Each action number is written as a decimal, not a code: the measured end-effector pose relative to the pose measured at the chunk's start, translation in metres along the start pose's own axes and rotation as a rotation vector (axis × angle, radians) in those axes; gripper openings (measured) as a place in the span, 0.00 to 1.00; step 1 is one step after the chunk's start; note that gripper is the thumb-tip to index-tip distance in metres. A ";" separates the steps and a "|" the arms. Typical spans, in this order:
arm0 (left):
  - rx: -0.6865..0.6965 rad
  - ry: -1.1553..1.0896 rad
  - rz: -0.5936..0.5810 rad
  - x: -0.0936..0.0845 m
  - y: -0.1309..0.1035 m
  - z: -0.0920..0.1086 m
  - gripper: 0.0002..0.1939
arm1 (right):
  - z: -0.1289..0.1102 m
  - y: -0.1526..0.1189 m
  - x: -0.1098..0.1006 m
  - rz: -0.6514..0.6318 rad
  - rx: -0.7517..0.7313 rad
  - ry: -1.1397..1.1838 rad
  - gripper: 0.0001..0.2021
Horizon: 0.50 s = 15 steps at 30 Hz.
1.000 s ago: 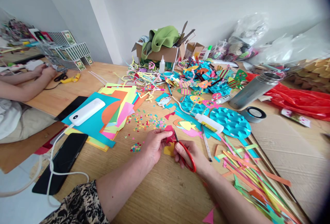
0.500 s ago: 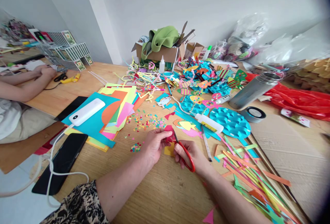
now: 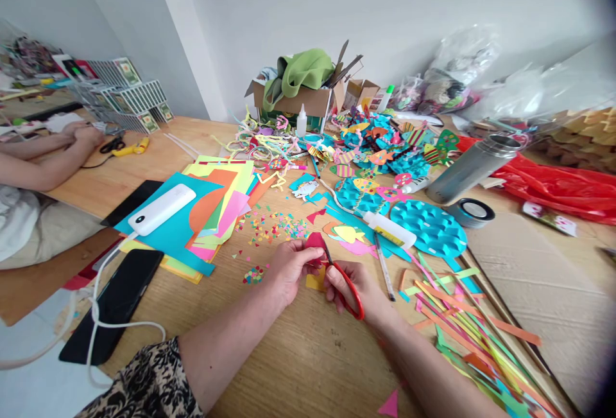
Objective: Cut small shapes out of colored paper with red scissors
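Scissors [image 3: 342,280] with red handles sit in the right hand [image 3: 359,289], fingers closed through the loops. The left hand [image 3: 289,270] pinches a small red paper scrap [image 3: 315,243] up to the blades (they look partly open, hard to tell). Bare wooden table [image 3: 298,354] lies below; paper strips [image 3: 462,328] crowd the right.

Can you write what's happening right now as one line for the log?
left hand: holds red paper piece | right hand: grips red scissors, blades at paper | wooden table
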<state>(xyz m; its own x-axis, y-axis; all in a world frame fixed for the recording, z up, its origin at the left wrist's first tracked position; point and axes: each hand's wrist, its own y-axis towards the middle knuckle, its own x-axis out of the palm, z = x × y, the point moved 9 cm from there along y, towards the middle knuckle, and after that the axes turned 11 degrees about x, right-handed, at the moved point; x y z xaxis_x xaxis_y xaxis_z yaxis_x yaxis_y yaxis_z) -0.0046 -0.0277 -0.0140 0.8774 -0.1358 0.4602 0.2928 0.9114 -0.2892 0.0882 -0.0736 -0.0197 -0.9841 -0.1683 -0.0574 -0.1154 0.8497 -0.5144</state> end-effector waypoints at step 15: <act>0.032 0.049 -0.018 0.000 0.001 0.002 0.11 | 0.001 0.000 0.000 0.003 0.007 -0.005 0.33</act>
<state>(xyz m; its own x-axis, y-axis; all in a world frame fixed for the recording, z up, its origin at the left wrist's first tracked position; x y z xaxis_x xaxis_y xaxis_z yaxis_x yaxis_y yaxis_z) -0.0049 -0.0261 -0.0127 0.8898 -0.1704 0.4234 0.2971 0.9205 -0.2539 0.0884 -0.0740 -0.0205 -0.9836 -0.1687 -0.0632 -0.1118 0.8466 -0.5203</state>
